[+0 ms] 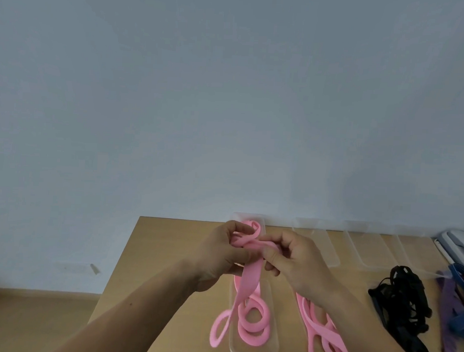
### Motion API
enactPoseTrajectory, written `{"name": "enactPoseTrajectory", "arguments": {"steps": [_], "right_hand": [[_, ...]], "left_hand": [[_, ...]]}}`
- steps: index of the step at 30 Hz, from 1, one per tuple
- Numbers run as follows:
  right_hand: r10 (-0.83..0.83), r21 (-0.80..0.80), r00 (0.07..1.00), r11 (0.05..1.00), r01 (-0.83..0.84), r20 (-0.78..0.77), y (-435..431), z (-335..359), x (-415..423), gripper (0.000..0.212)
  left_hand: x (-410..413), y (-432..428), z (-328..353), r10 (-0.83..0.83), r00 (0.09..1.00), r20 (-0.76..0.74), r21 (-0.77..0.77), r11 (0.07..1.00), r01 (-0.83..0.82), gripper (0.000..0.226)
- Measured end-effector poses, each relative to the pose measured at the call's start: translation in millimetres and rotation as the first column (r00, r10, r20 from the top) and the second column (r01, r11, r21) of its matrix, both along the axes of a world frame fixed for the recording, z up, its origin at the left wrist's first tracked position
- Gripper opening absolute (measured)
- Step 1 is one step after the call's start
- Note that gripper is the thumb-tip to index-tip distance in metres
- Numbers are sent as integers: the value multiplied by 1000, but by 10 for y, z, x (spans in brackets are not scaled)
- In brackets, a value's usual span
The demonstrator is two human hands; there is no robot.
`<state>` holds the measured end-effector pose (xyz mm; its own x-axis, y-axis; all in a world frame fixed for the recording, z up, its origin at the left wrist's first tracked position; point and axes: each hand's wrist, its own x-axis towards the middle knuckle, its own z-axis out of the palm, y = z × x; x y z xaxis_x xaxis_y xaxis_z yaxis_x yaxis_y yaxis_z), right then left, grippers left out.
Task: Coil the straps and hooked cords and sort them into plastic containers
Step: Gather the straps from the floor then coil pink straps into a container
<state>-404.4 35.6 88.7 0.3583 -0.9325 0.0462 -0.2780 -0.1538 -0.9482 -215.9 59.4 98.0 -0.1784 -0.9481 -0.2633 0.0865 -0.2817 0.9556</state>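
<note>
Left hand and right hand pinch a flat pink strap in curled fingers; its loops lie in a clear plastic container near the tabletop's left edge

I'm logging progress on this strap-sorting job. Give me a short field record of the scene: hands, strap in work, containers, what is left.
left hand: grips the pink strap at its coiled upper end
right hand: pinches the same strap beside it
strap tail: hangs down, its loops lying on a near clear container
second pink strap: loose on the table
far clear containers: look empty
black cords: tangled pile, uncoiled
purple strap, blue strap: loose at right edge
</note>
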Motion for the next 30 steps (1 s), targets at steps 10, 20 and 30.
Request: {"name": "enactPoseTrajectory", "arguments": {"steps": [10,20,30], "right_hand": [[-82,-480,976,877,-24,-200,77,-28,81,17],[-39,-336,993,942,-2,-114,115,-40,29,18],[44,80,999,996,-43,-19,20,11,-8,16]], "left_hand": [[68,8,93,-159,986,-45,136,977,164,9],[29,30,-28,-25,978,-208,184,981,64,10],[6,4,-31,35,999,-19,5,999,-35,42]]}}
